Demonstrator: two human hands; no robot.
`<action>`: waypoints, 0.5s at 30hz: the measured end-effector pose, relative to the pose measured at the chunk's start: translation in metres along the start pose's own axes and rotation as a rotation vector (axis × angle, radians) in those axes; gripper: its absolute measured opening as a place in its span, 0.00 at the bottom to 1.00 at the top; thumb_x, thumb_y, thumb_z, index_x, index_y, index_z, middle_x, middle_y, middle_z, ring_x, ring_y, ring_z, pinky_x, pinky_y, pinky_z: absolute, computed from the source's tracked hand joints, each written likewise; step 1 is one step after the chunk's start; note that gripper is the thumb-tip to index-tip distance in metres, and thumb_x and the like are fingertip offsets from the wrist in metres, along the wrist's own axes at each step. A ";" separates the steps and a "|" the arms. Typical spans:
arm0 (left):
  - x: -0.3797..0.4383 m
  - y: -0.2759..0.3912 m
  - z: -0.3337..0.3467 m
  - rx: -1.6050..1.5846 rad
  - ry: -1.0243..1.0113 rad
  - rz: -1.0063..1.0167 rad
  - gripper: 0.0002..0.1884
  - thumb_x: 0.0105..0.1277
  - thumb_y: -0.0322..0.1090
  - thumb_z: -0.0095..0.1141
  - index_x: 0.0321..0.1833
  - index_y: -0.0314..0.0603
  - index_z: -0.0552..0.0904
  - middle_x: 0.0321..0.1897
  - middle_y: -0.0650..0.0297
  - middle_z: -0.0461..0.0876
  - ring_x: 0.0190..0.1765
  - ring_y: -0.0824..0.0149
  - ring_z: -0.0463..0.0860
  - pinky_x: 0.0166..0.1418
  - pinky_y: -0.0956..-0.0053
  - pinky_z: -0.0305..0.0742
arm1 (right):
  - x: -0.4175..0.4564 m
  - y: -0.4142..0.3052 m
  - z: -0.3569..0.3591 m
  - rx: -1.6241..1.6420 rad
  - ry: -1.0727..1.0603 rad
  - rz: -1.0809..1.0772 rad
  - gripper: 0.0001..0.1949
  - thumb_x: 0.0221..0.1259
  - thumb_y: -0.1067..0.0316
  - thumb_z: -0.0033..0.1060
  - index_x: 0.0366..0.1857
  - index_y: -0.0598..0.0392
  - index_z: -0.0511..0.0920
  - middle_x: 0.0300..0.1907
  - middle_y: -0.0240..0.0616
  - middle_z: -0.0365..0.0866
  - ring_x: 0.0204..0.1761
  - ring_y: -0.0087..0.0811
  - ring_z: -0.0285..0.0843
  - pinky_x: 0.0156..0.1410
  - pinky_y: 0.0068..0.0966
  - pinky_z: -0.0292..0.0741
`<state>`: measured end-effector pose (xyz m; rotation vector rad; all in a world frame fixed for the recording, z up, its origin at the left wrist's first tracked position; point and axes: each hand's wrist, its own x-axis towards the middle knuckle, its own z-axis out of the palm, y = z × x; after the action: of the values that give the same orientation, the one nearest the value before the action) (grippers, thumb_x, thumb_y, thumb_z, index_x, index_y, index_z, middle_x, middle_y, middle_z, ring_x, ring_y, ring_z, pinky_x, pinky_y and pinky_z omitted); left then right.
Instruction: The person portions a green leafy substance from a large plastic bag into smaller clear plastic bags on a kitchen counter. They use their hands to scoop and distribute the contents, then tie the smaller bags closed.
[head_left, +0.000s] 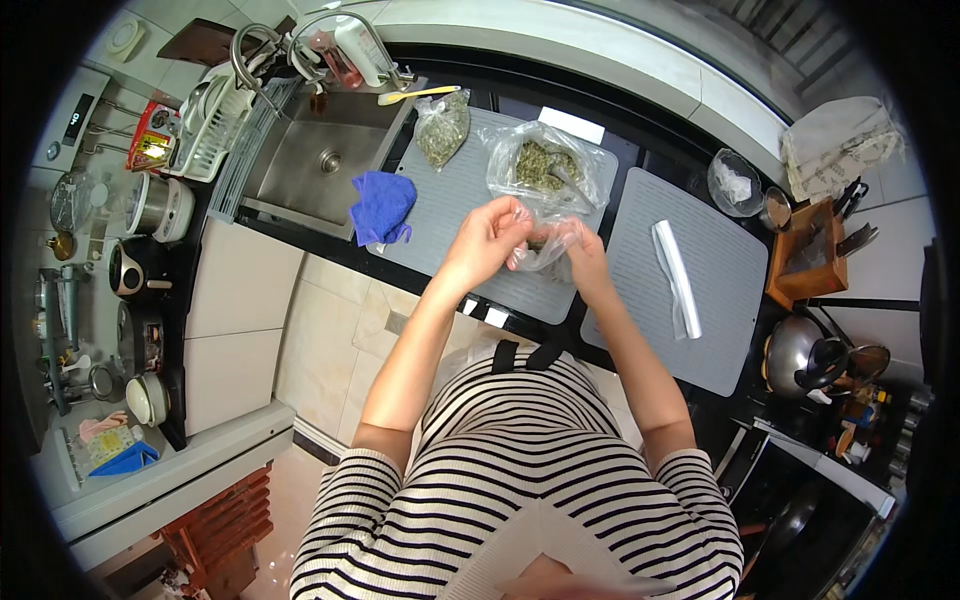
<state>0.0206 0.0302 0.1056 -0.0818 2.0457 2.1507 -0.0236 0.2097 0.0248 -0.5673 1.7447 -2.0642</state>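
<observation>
My left hand (487, 241) and my right hand (589, 259) both grip the top of a small clear plastic bag (545, 253), whose contents are mostly hidden. Just beyond them lies a larger clear plastic bag (504, 174), spread wide, holding dried green herbs (541, 163) with a spoon (574, 184) in them. To its left rests a filled clear bag (441, 136) of similar herbs. These things are on a grey ribbed mat (480, 191). A roll of clear plastic bags (676, 279) lies on a second grey mat (712, 247) at the right.
A blue cloth (382, 207) lies at the left mat's edge, beside a steel sink (322, 154). A yellow-handled utensil (418, 94) and a white rectangular item (571, 125) are near the back. A glass bowl (733, 184) and a wooden knife block (810, 259) stand at the right.
</observation>
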 end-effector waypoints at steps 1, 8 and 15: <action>-0.005 0.017 0.005 -0.004 -0.022 0.013 0.04 0.67 0.30 0.54 0.39 0.38 0.76 0.21 0.72 0.76 0.21 0.82 0.72 0.24 0.85 0.67 | 0.001 -0.012 -0.001 0.107 -0.006 0.074 0.14 0.70 0.64 0.41 0.47 0.61 0.76 0.43 0.38 0.80 0.49 0.27 0.75 0.57 0.25 0.69; 0.021 0.010 -0.021 0.086 -0.016 0.058 0.14 0.69 0.37 0.51 0.53 0.37 0.76 0.29 0.69 0.81 0.27 0.80 0.76 0.31 0.88 0.64 | 0.022 -0.035 -0.019 0.335 -0.042 0.300 0.14 0.67 0.66 0.41 0.48 0.61 0.75 0.49 0.42 0.78 0.53 0.33 0.75 0.62 0.31 0.68; 0.036 -0.024 -0.008 0.084 -0.123 0.082 0.16 0.67 0.30 0.52 0.57 0.34 0.74 0.31 0.64 0.82 0.29 0.76 0.77 0.38 0.82 0.73 | 0.010 -0.023 0.015 -0.106 0.031 0.036 0.15 0.56 0.74 0.58 0.48 0.58 0.71 0.44 0.37 0.76 0.52 0.27 0.72 0.59 0.28 0.68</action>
<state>-0.0111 0.0262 0.0760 0.1439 2.1003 2.0562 -0.0248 0.1954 0.0508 -0.5337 1.8766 -1.9754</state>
